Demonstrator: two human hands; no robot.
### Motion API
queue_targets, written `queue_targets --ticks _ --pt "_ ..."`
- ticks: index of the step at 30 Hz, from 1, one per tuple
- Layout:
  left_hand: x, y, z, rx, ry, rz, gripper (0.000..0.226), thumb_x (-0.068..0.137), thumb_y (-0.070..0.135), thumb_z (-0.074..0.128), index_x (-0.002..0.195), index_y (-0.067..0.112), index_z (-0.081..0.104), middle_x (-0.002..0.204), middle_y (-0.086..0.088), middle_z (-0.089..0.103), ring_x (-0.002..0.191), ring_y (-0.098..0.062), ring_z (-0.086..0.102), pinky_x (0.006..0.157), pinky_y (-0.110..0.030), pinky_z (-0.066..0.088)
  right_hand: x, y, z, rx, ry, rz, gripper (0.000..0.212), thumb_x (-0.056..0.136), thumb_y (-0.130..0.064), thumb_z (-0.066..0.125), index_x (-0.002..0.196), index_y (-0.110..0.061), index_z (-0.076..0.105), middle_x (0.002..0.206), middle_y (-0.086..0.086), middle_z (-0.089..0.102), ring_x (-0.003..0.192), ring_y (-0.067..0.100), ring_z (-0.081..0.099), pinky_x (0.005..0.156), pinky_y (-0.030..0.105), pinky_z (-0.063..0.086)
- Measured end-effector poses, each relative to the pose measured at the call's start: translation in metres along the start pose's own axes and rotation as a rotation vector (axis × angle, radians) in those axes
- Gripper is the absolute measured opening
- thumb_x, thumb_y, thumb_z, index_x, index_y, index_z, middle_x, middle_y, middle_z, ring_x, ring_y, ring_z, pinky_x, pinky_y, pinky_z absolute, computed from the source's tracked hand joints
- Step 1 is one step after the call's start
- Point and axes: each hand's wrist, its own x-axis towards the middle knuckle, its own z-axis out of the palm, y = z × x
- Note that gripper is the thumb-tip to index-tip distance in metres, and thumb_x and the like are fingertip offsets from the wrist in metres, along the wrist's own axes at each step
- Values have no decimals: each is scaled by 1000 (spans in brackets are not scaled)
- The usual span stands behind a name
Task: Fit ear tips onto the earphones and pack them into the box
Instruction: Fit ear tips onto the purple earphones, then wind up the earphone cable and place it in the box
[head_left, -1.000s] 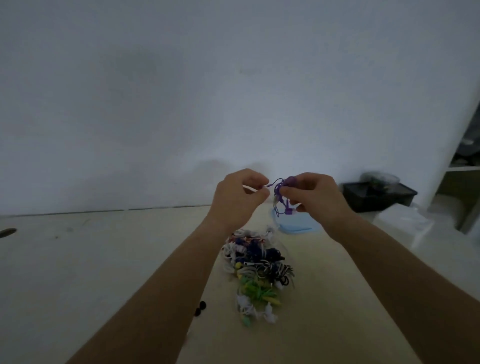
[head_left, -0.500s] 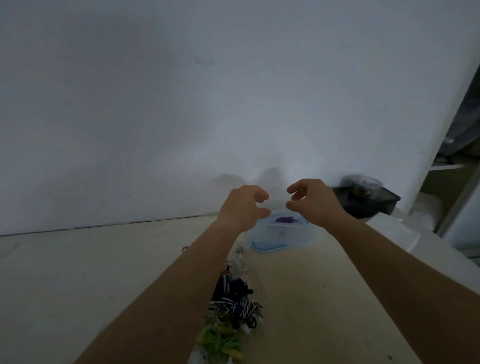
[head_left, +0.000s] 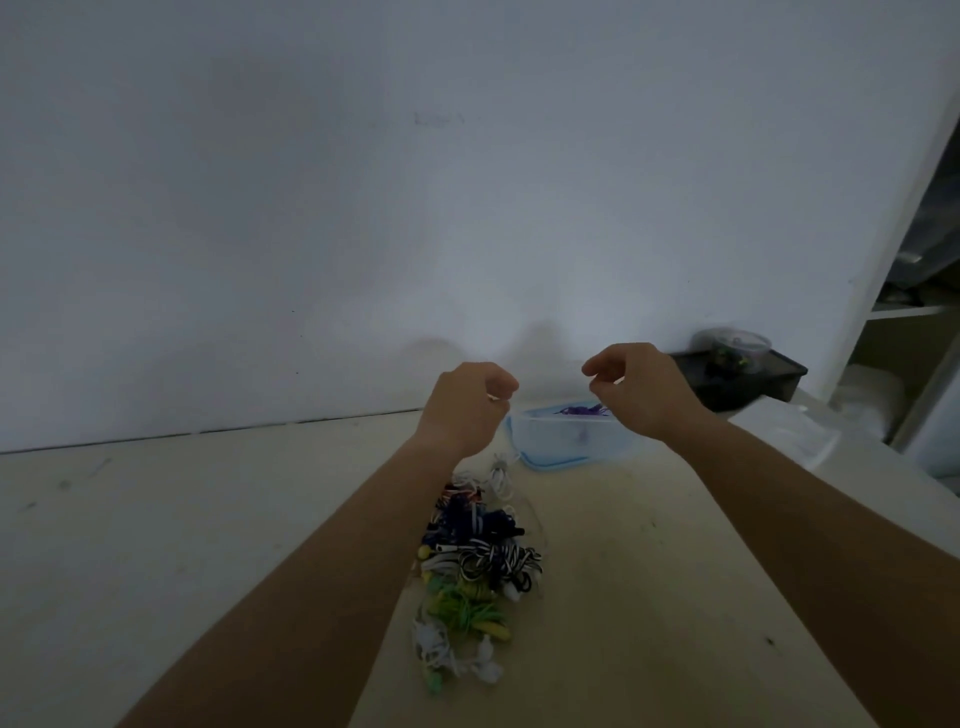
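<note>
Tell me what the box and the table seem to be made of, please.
Box: probably plastic, pale blue and translucent, smooth; the purple earphones inside show faintly through its wall. Table: probably wood or plywood, pale, matt, with small dark marks and scuffs; the dim light leaves this open.

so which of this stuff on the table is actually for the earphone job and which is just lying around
For the job: heap of tangled coloured earphones; clear plastic box with blue base; purple earphones already in it.

Lying about: black plastic tray; clear round tub on or in it; white object beside it, too blurred to name.
</note>
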Motion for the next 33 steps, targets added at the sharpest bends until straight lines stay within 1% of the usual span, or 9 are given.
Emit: queue_targets --ticks 6,8,10,13,15,18,24,29,33 --pt "2 -3 2 39 7 2 25 95 4 56 110 17 70 111 0 69 88 -7 58 82 -17 44 4 -11 13 -31 -93 -29 23 94 -8 56 101 -20 74 101 -3 71 86 10 64 82 25 50" --pt "1 -5 0 46 14 -1 22 95 8 56 109 17 71 110 1 69 89 -7 58 82 -17 43 0 -22 20 -33 -101 -106 20 90 -11 59 96 -24 74 94 -8 71 80 3 63 76 19 53" --pt "-3 -10 -6 44 4 -15 20 95 13 59 109 19 71 110 2 69 89 -7 58 83 -18 43 -7 -37 30 -10 -196 -194 18 89 -12 62 94 -23 75 86 -10 70 74 -2 62 70 12 49" --pt "-17 -20 -18 51 -5 -44 18 92 17 63 107 21 71 105 5 69 89 -7 59 83 -19 44 -18 -53 48 -60 -410 -247 21 92 -11 59 102 -18 75 92 -4 73 72 5 68 72 18 55" --pt "-31 -27 -26 49 -4 -75 17 91 17 64 105 21 72 102 7 68 90 -6 60 81 -19 43 -22 -53 65 -203 -454 -208 23 95 -12 54 107 -14 74 99 2 73 74 12 68 74 23 57" --pt "-52 -37 -37 58 4 -111 15 90 18 65 102 22 72 97 9 66 89 -6 60 79 -18 41 -29 -47 91 -419 -402 -148 24 97 -21 53 107 -10 72 105 8 72 89 21 67 80 32 56" --pt "-83 -48 -57 64 33 -152 15 90 17 64 102 21 72 93 12 64 86 -3 58 83 -19 45 -40 -40 113 -377 -391 -67 32 94 -22 52 126 -27 57 122 7 64 103 25 62 85 37 55" --pt "-92 -52 -73 46 73 -169 13 91 17 65 101 21 72 92 13 65 82 3 56 77 -12 40 -37 -54 101 -223 -239 -48 5 91 -25 64 94 -26 68 103 -1 70 91 16 65 82 35 57" --pt "-101 -49 -81 24 102 -183 12 92 18 65 101 22 72 91 15 63 79 8 53 68 -4 35 -34 -71 78 29 -132 -57 8 88 -28 72 93 -23 69 92 -3 69 83 12 64 76 28 54"
